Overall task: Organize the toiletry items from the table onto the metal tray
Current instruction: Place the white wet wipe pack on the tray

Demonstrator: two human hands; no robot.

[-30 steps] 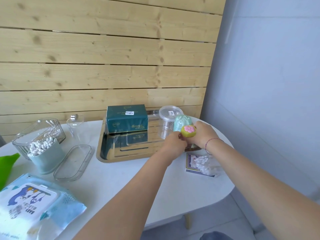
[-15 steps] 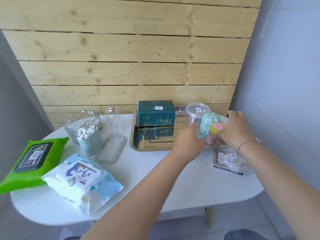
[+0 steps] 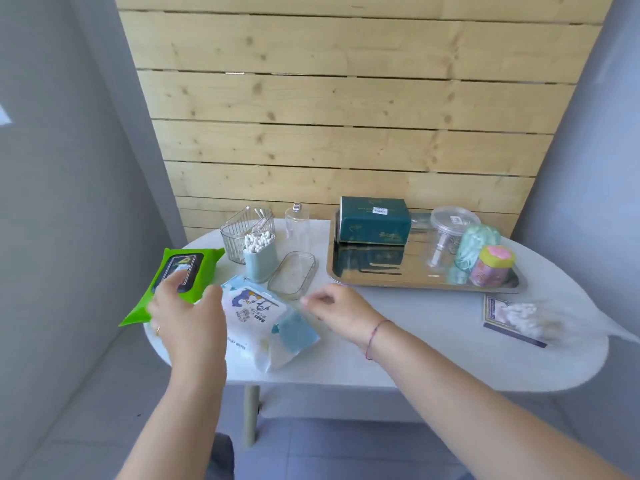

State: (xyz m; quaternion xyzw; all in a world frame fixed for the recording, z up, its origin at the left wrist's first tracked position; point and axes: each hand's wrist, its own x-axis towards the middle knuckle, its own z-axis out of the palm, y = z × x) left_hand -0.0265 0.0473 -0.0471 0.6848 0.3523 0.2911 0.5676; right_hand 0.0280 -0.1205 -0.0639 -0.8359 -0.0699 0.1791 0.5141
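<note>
The metal tray [image 3: 391,280] lies at the table's back right. On it stand a dark green tissue box [image 3: 374,220], a clear lidded jar [image 3: 446,237], a mint green pouch [image 3: 476,245] and a small jar with a yellow lid [image 3: 493,266]. My left hand [image 3: 185,315] hovers open over the edge of a green wipes pack [image 3: 180,278]. My right hand [image 3: 337,311] hangs open, fingers loosely curled, just right of a blue and white baby wipes pack [image 3: 263,320]. Neither hand holds anything.
A blue cup of cotton swabs [image 3: 259,256], a clear ribbed holder [image 3: 242,233], a clear lid [image 3: 292,275] and a small clear bottle [image 3: 297,225] stand behind the wipes. A bag of cotton pads on a dark card [image 3: 519,320] lies at the right. The white table [image 3: 415,341] ends just before me.
Both hands let go of the pouch and yellow-lidded jar, now standing on the tray, and moved left to the wipes packs. The view swung left.
</note>
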